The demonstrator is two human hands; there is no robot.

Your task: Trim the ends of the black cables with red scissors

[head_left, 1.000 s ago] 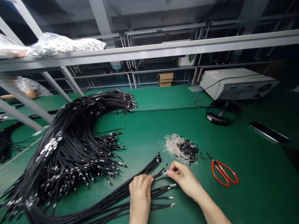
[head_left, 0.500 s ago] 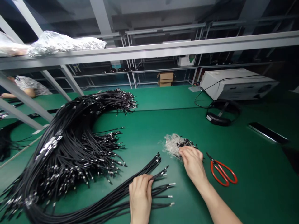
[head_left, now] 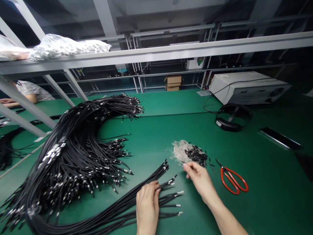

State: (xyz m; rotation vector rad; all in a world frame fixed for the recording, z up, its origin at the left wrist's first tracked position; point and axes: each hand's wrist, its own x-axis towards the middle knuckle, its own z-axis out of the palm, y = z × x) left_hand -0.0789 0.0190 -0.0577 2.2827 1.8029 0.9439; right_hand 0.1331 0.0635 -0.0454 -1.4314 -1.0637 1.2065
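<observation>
My left hand [head_left: 147, 205] is closed over a bundle of thin black cables [head_left: 117, 209], thumb and fingers around a few near their ends. Those ends, several with white or silvery tips, fan out to the right of the hand. My right hand [head_left: 199, 179] is pinched, thumb against forefinger; anything between the fingertips is too small to make out. It is just in front of a pile of short black tube pieces [head_left: 198, 156], which lies against a tangle of pale clear fibres [head_left: 180, 150]. Red-handled scissors [head_left: 232, 179] lie to the right of this hand.
A large heap of black cables [head_left: 83, 147] fills the left of the green table [head_left: 156, 130]. A black headband device [head_left: 231, 119], a phone [head_left: 280, 138] and a white metal box [head_left: 249, 89] are at right. Plastic bags [head_left: 66, 47] sit on the overhead shelf. Another person [head_left: 31, 91] is at far left.
My right hand has drawn back from the black pieces, toward me and slightly left, its fingers pinched. More of the pile shows. My left hand stays almost in place on the cables.
</observation>
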